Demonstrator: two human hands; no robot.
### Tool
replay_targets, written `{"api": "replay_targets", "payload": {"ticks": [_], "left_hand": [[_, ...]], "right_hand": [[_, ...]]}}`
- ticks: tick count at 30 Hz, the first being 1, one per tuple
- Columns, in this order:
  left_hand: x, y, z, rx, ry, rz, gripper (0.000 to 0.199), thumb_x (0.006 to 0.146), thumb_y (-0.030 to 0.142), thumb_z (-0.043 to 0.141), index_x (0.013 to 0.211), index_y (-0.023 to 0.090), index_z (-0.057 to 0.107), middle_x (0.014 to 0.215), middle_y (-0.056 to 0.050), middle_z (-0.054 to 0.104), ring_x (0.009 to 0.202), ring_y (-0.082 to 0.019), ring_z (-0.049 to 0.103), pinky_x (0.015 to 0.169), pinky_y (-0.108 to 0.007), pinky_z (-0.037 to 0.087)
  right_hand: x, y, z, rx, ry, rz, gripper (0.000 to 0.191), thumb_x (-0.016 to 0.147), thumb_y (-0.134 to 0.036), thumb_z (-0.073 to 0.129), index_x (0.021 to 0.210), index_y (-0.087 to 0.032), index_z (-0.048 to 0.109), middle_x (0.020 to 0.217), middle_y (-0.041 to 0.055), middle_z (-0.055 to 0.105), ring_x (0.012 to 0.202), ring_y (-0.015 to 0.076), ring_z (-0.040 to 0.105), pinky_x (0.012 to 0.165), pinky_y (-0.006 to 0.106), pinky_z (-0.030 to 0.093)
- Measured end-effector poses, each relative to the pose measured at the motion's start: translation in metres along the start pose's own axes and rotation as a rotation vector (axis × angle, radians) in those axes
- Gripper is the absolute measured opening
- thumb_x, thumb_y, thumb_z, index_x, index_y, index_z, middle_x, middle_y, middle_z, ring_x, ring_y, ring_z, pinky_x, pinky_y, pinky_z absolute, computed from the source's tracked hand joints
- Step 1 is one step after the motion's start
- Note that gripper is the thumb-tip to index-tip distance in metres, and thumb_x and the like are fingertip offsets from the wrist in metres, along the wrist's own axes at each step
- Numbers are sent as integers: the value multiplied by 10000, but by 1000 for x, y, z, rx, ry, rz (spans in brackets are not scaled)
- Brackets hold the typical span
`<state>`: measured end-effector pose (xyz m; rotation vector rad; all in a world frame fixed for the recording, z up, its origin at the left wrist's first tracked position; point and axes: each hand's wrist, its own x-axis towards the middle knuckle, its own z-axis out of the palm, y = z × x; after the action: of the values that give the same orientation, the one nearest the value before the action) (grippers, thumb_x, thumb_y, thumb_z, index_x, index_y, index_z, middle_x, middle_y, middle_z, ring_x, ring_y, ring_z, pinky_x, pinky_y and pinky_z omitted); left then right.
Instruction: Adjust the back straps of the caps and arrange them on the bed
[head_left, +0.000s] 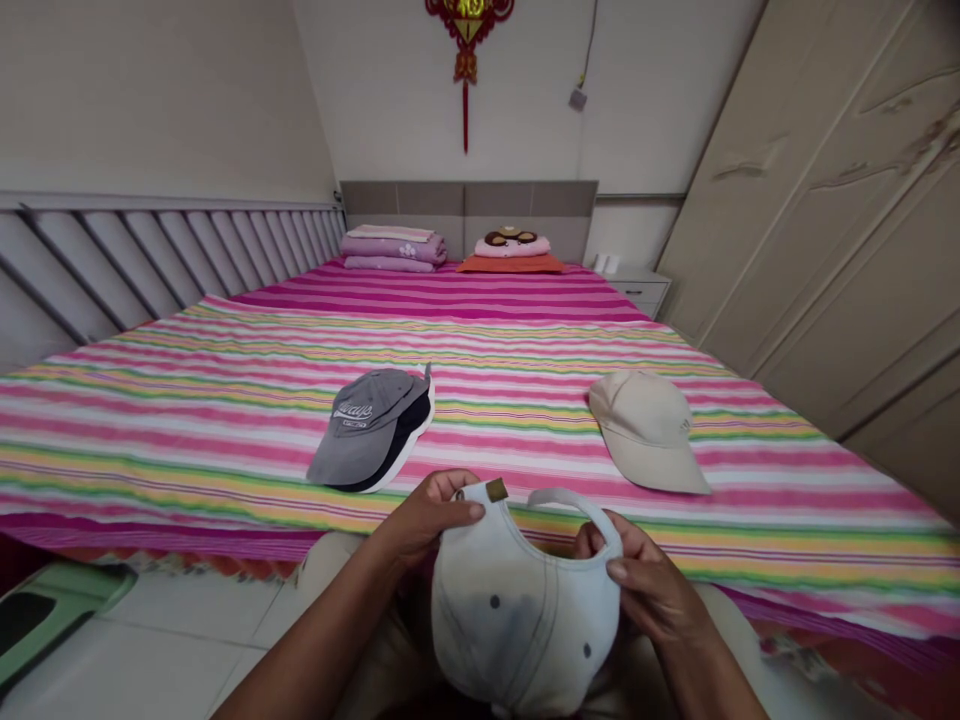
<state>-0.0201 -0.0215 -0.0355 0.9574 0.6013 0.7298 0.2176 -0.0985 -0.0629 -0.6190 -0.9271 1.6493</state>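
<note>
A pale blue-white baseball cap (pixel 517 610) is held in front of me, its back opening upward and its adjusting strap unfastened. My left hand (pixel 431 515) pinches the cap's edge beside the brass-coloured buckle (pixel 496 490). On the other side, my right hand (pixel 637 570) grips the edge where the loose strap (pixel 581 503) begins; the strap curves up and to the left. Ahead on the bed, a grey cap (pixel 367 415) with white lettering lies stacked over a dark cap and a white one. A beige cap (pixel 649 425) rests farther right.
The bed (pixel 510 350) has a striped cover. Folded purple bedding (pixel 394 248) and a pink pillow (pixel 514 246) lie by the headboard (pixel 525 205). A metal railing (pixel 187 250) runs along the left, a wardrobe (pixel 810 200) stands right, and a green stool (pixel 60 605) is at lower left.
</note>
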Motion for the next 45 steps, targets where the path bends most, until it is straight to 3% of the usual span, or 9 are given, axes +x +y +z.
{"api": "replay_targets", "payload": {"ticks": [7, 12, 15, 21, 26, 33, 40, 45], "left_hand": [[-2, 1, 9, 74, 59, 13, 231, 569, 241, 722, 725, 118, 604, 587, -2, 600, 468, -67, 500, 457, -180, 363], [-2, 4, 15, 165, 82, 22, 228, 573, 272, 721, 699, 122, 604, 579, 11, 575, 473, -55, 467, 456, -171, 338], [-3, 6, 18, 198, 96, 33, 249, 561, 291, 727, 678, 121, 588, 561, 12, 561, 466, -57, 457, 445, -172, 330], [-4, 14, 28, 200, 115, 105, 221, 605, 298, 699, 665, 127, 573, 535, 23, 542, 433, -42, 433, 427, -163, 318], [-3, 12, 31, 108, 132, 174, 220, 588, 252, 715, 752, 147, 614, 659, -12, 624, 504, -73, 524, 487, -184, 379], [-6, 8, 23, 210, 52, 183, 295, 525, 176, 744, 798, 147, 635, 745, -38, 656, 596, -109, 554, 543, -207, 404], [-9, 8, 28, 450, 162, 350, 193, 579, 156, 706, 760, 161, 641, 766, -47, 679, 723, -162, 601, 654, -242, 439], [-9, 7, 30, 310, 207, 375, 167, 610, 190, 689, 767, 154, 644, 748, -45, 676, 708, -159, 601, 657, -248, 440]], "right_hand": [[-2, -5, 4, -101, -24, -33, 338, 628, -455, 660, 733, -138, 609, 661, 43, 599, 559, 117, 495, 500, 211, 342], [-1, -14, 10, -133, -21, -73, 210, 664, -353, 655, 696, -165, 569, 542, 8, 567, 552, 139, 490, 544, 249, 343], [0, -21, 14, -151, -22, -82, 233, 659, -369, 663, 737, -163, 585, 432, -20, 505, 550, 157, 503, 578, 271, 347], [5, -31, 23, -136, -30, -78, 164, 687, -309, 649, 717, -177, 556, 499, -15, 546, 527, 149, 516, 542, 276, 358], [10, -28, 34, -123, 6, -71, 178, 733, -336, 607, 741, -168, 545, 364, -67, 443, 367, 97, 436, 435, 224, 318], [11, -28, 37, -153, 31, -73, 173, 738, -318, 600, 771, -177, 505, 528, -24, 573, 371, 85, 465, 402, 213, 323], [7, -27, 38, -123, -29, -55, 211, 751, -360, 583, 725, -176, 483, 390, -61, 489, 297, 73, 399, 348, 191, 278], [4, -33, 41, -266, 3, -65, 161, 732, -299, 615, 730, -166, 524, 597, 2, 606, 456, 100, 510, 475, 239, 382]]}}
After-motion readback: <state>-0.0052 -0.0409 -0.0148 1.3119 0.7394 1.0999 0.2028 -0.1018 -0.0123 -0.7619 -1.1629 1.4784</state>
